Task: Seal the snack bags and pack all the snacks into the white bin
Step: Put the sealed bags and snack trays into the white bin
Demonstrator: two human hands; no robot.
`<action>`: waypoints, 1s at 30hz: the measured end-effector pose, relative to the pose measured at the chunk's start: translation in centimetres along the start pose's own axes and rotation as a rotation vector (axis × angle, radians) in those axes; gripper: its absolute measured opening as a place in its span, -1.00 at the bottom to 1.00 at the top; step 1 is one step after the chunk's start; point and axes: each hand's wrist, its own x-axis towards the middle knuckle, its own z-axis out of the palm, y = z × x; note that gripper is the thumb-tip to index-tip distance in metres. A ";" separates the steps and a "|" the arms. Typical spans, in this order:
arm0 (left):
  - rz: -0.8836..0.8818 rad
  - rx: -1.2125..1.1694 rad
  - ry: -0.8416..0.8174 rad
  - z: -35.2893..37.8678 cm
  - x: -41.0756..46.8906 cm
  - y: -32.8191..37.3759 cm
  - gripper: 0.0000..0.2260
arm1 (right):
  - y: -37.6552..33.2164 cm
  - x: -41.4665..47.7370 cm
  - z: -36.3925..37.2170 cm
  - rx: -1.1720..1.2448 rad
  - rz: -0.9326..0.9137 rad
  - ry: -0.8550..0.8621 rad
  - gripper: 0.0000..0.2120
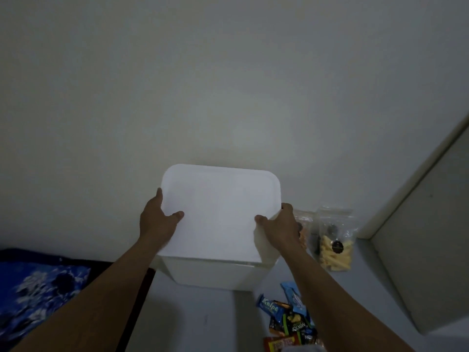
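A white lid lies over the white bin, which stands on a grey table against the wall. My left hand grips the lid's left edge and my right hand grips its right edge, thumbs on top. A clear zip bag of yellow sticks stands to the right of the bin, with another clear snack bag partly hidden behind my right hand. A pile of small wrapped snacks lies in front of the bin on the right. The lid hides the inside of the bin.
The grey table ends at a dark edge on the left, beside a blue patterned cloth. A grey box or panel rises at the right. A plain wall is directly behind the bin.
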 end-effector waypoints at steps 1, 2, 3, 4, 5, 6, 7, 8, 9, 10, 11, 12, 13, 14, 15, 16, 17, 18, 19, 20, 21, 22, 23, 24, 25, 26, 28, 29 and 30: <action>0.010 0.000 0.003 -0.4 -0.2 0.3 -0.19 | 0.0 -0.3 -0.2 0.006 -0.013 0.004 -0.42; 0.016 0.004 0.008 -0.8 -0.4 0.6 -0.19 | -0.2 -0.7 -0.4 0.011 -0.025 0.007 -0.42; 0.017 0.012 0.009 -1.3 -0.6 0.8 -0.19 | -0.3 -1.1 -0.6 0.013 -0.029 0.008 -0.42; 0.013 0.021 0.006 -1.7 -1.0 1.0 -0.20 | -0.4 -1.6 -0.8 0.010 -0.030 0.004 -0.42; 0.008 0.021 0.000 -2.2 -1.3 1.0 -0.20 | -0.4 -2.0 -1.2 0.004 -0.032 -0.004 -0.42; 0.000 0.006 -0.013 -2.6 -1.8 0.9 -0.19 | -0.4 -2.5 -1.5 -0.005 -0.038 -0.017 -0.42; -0.010 -0.017 -0.025 -3.1 -2.3 0.8 -0.19 | -0.4 -3.1 -1.8 -0.016 -0.044 -0.029 -0.42; -0.016 -0.041 -0.032 -3.6 -2.8 0.5 -0.20 | -0.4 -3.7 -2.1 -0.024 -0.049 -0.039 -0.43; -0.022 -0.065 -0.040 -4.1 -3.4 0.2 -0.21 | -0.3 -4.4 -2.4 -0.032 -0.052 -0.047 -0.43; -0.026 -0.092 -0.051 -4.6 -4.1 -0.2 -0.22 | -0.2 -5.1 -2.7 -0.043 -0.053 -0.050 -0.43; -0.025 -0.116 -0.062 -5.1 -4.7 -0.6 -0.23 | -0.1 -6.0 -2.9 -0.059 -0.059 -0.047 -0.43; -0.020 -0.135 -0.075 -5.5 -5.2 -1.1 -0.23 | 0.1 -6.9 -3.0 -0.076 -0.064 -0.041 -0.44; -0.012 -0.143 -0.090 -6.0 -5.9 -1.7 -0.23 | 0.3 -8.0 -3.0 -0.091 -0.073 -0.032 -0.45; -0.002 -0.145 -0.107 -6.5 -6.6 -2.2 -0.23 | 0.7 -9.1 -3.0 -0.103 -0.077 -0.025 -0.45; 0.004 -0.142 -0.121 -7.0 -7.4 -2.8 -0.22 | 1.1 -10.3 -2.9 -0.117 -0.084 -0.018 -0.45; 0.003 -0.147 -0.131 -7.5 -8.2 -3.7 -0.22 | 1.7 -11.6 -2.6 -0.135 -0.091 -0.017 -0.44; -0.003 -0.160 -0.141 -8.0 -9.1 -4.7 -0.21 | 2.3 -12.9 -2.3 -0.146 -0.100 -0.014 -0.42; -0.009 -0.177 -0.157 -8.4 -10.0 -5.7 -0.21 | 3.0 -14.2 -2.0 -0.144 -0.099 -0.014 -0.41; -0.021 -0.189 -0.174 -8.8 -11.0 -6.7 -0.20 | 3.8 -15.5 -1.7 -0.133 -0.092 -0.013 -0.41; -0.036 -0.204 -0.191 -9.2 -11.9 -7.5 -0.19 | 4.5 -16.7 -1.3 -0.127 -0.077 -0.014 -0.42; -0.054 -0.214 -0.206 -9.5 -12.7 -8.4 -0.19 | 5.3 -17.8 -0.8 -0.135 -0.068 -0.012 -0.43; -0.072 -0.224 -0.220 -9.7 -13.4 -9.4 -0.19 | 6.2 -18.7 -0.2 -0.148 -0.058 -0.009 -0.43; -0.086 -0.229 -0.235 -9.8 -14.3 -10.2 -0.20 | 7.0 -19.6 0.2 -0.163 -0.045 -0.007 -0.41; -0.091 -0.235 -0.254 -9.8 -15.2 -11.0 -0.21 | 8.0 -20.3 0.7 -0.176 -0.028 -0.008 -0.36; -0.092 -0.233 -0.271 -9.6 -15.9 -11.8 -0.23 | 8.8 -21.1 1.2 -0.190 -0.009 -0.013 -0.29; -0.097 -0.227 -0.285 -9.4 -16.5 -12.8 -0.26 | 9.6 -21.8 1.7 -0.208 0.022 -0.024 -0.21; -0.115 -0.202 -0.308 -8.9 -17.4 -14.9 -0.34 | 11.4 -22.9 2.9 -0.231 0.065 -0.052 -0.13; -0.121 -0.176 -0.322 -8.5 -17.5 -16.1 -0.36 | 12.5 -23.2 3.5 -0.232 0.079 -0.064 -0.12; -0.135 -0.142 -0.344 -7.9 -17.5 -17.6 -0.36 | 13.6 -23.3 4.2 -0.232 0.099 -0.076 -0.13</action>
